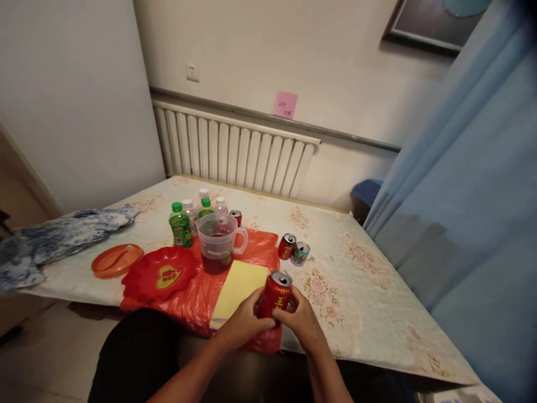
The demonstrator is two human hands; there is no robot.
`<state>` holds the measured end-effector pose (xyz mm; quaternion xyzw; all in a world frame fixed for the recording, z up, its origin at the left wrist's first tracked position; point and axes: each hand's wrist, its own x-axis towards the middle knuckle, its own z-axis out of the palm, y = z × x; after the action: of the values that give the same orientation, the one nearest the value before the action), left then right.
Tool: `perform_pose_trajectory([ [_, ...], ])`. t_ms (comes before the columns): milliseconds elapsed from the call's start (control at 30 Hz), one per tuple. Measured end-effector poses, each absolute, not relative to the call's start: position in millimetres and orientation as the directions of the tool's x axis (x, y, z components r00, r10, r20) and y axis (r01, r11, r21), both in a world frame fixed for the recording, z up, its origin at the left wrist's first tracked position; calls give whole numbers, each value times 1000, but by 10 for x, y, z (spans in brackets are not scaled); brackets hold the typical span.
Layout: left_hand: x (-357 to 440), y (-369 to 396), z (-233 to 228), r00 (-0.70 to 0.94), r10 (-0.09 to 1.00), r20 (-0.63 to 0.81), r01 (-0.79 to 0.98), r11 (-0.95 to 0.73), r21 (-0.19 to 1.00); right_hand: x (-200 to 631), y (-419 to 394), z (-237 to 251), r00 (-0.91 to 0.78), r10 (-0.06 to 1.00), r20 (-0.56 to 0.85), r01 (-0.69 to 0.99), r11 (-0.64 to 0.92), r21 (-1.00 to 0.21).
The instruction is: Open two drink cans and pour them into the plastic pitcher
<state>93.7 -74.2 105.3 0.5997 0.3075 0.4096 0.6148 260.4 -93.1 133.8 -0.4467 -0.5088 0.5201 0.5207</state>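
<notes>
Red can (276, 298) base hidden by both hands.

A clear jug (218, 242) of dark liquid stands between green bottles (180, 225) and two cans (294, 249).

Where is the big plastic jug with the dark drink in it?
The measuring jug stands mid-table on the red plastic sheet, just in front of the green bottles.

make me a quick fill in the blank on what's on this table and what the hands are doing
1. Both hands, left hand and right hand, grip a red ___ can.
2. The clear plastic measuring jug holds dark ___ liquid.
3. The jug stands on a red plastic ___.
4. The pale yellow cloth lies ___ the jug and the held can.

Missing: drink; red; bag; between
</notes>
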Motion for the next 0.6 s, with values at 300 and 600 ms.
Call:
perform_pose_trajectory([
  [300,825,-311,468,324,926,191,679,-369,635,2982,-852,1107,159,987,22,-80,35,-996],
  [600,705,78,62,316,889,332,837,-426,343,3499,-582,767,437,896,82,66,58,-996],
])
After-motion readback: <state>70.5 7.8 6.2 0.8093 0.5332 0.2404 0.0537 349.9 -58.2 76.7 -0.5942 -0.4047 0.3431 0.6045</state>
